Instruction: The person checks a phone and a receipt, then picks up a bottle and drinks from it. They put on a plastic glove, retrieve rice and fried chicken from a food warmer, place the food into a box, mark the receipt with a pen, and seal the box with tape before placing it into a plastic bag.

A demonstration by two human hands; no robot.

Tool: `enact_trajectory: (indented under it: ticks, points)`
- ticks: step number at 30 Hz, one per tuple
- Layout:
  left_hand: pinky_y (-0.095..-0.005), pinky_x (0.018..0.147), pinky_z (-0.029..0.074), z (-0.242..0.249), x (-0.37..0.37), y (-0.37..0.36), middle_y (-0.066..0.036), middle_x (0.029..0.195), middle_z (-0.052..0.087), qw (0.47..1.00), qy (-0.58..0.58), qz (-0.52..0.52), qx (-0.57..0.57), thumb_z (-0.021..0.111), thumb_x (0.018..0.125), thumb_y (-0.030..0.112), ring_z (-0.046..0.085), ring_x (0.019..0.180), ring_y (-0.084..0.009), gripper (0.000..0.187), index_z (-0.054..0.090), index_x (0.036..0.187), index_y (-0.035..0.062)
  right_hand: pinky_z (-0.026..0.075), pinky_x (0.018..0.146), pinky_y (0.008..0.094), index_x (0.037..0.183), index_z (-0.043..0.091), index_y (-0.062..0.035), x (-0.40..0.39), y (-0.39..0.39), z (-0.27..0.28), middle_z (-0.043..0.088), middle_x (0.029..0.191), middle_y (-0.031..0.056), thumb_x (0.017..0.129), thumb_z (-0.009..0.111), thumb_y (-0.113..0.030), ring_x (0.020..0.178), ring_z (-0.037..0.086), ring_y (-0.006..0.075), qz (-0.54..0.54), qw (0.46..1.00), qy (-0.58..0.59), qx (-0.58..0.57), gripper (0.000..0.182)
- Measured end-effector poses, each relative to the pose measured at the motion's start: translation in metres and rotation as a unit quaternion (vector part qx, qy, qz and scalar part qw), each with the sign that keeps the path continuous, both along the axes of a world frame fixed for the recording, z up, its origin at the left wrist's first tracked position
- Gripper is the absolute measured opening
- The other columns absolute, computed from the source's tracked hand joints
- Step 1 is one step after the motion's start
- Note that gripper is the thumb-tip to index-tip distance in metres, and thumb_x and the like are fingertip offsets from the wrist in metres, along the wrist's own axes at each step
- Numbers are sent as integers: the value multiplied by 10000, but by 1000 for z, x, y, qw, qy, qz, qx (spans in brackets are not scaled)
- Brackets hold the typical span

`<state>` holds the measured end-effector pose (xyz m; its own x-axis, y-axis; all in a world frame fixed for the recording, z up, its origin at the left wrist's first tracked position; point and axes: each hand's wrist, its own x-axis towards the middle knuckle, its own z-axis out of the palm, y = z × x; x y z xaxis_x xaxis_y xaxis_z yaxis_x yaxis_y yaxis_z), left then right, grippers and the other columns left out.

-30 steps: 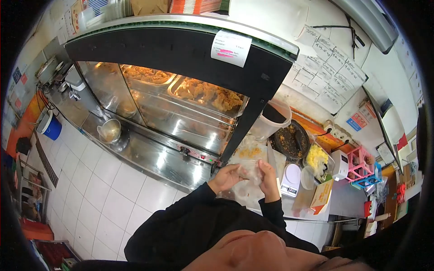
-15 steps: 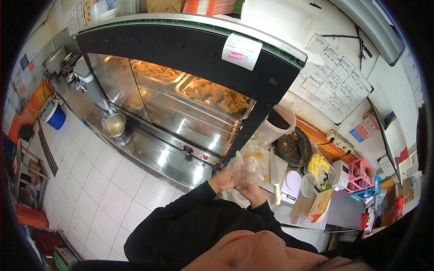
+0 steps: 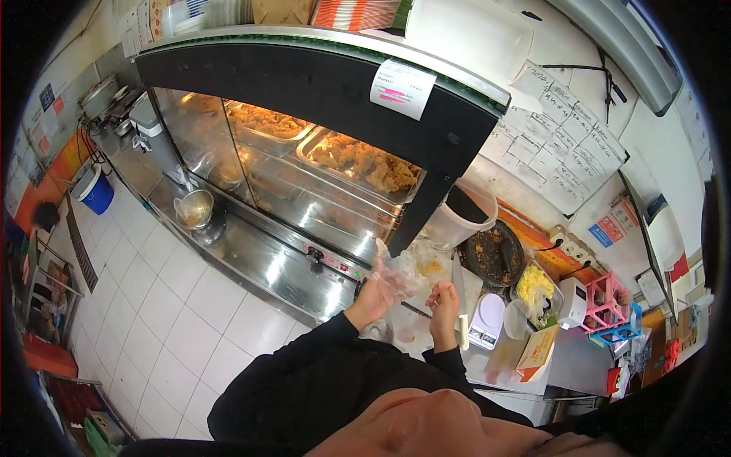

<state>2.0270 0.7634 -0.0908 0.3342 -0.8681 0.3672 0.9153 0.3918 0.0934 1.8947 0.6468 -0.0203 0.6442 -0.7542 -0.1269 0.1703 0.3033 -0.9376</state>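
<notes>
My left hand [image 3: 371, 299] is raised in front of the warmer's right corner, with thin clear plastic [image 3: 403, 276], which looks like a disposable glove, over its fingers. Those fingers look stretched out and apart, blurred by the film. To its right, my right hand [image 3: 444, 305] is up with its fingers curled in and thumb pressed to them; whether anything small is between them I cannot make out. Behind it lies a knife [image 3: 461, 324] on a cutting board [image 3: 474, 283] with crumbs. A white kitchen scale [image 3: 487, 316] stands right of the knife.
A lit glass warmer [image 3: 304, 209] holds trays of fried chicken [image 3: 365, 161]. On the right counter are a stone mortar [image 3: 495, 259], a clear bucket [image 3: 457, 228], a container of yellow food [image 3: 535, 286] and a pink rack [image 3: 607, 301]. A strainer [image 3: 194, 209] sits on the steel ledge.
My hands were together at the plastic and have come apart. The right hand has moved right and up, off the plastic. The plastic stays on the left hand.
</notes>
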Motion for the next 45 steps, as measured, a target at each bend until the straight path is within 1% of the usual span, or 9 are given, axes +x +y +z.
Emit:
enact_trajectory:
  ticks: [3,7,9,10,12,30,33,40,45]
  points:
    - [-523,1023,334,66,-19,16,-123,1255,528,981,-26,40,186,215,795,779,489,1168,-272,882,431,1324,107,395,563,246,859,523,-88,1,2,-4,487,724,-6,925,526,-225,583,457,95,-9,1000,-6,-13,152]
    - [-465,1061,270,96,-34,15,-104,1399,395,987,0,6,159,171,756,822,386,1266,-248,947,361,1393,148,393,579,242,862,525,-73,-2,20,0,498,745,9,929,517,-190,610,459,103,-51,992,-38,-112,136]
    - [-417,1072,225,93,-41,12,-78,1485,249,973,-109,57,194,122,749,829,306,1310,-225,951,284,1439,195,402,615,263,876,539,-42,-3,29,0,517,772,50,873,584,-134,663,483,147,-148,930,-94,-323,102]
    - [-417,1072,225,92,-42,10,-78,1485,249,974,-107,60,192,122,749,829,306,1310,-225,951,284,1439,195,402,615,263,876,539,-42,-5,33,8,517,772,50,873,584,-134,663,483,147,-145,930,-94,-325,102]
    - [-424,1064,242,90,-44,7,-88,1487,230,923,-226,147,275,121,763,819,321,1290,-244,907,238,1452,240,412,652,290,916,556,-15,-12,47,39,540,816,98,784,661,-95,719,509,205,-51,823,-53,-564,186]
    - [-521,1061,219,16,-70,72,-71,1514,165,851,2,345,395,179,752,841,205,1352,-301,871,185,1461,335,443,622,317,848,610,-3,2,94,-3,582,767,122,794,615,-1,683,556,260,293,796,-157,-505,55]
    - [-492,994,350,34,-67,106,-68,1503,196,860,68,376,338,263,712,864,233,1341,-332,965,170,1471,276,460,669,336,874,603,1,10,121,8,603,826,132,807,610,-34,742,579,287,356,794,-139,-472,76]
    - [-436,1057,282,40,-40,208,-11,1535,137,886,42,383,257,301,741,833,232,1345,-370,917,98,1474,321,478,724,346,900,603,-13,50,210,16,626,868,137,825,599,-83,808,610,304,429,760,-149,-466,103]
    - [-730,876,317,16,-7,327,-57,1407,365,922,90,376,35,335,726,831,371,1213,-431,802,308,1385,377,481,724,348,917,617,-24,83,316,14,628,877,125,833,608,-104,787,612,278,512,685,-235,-461,116]
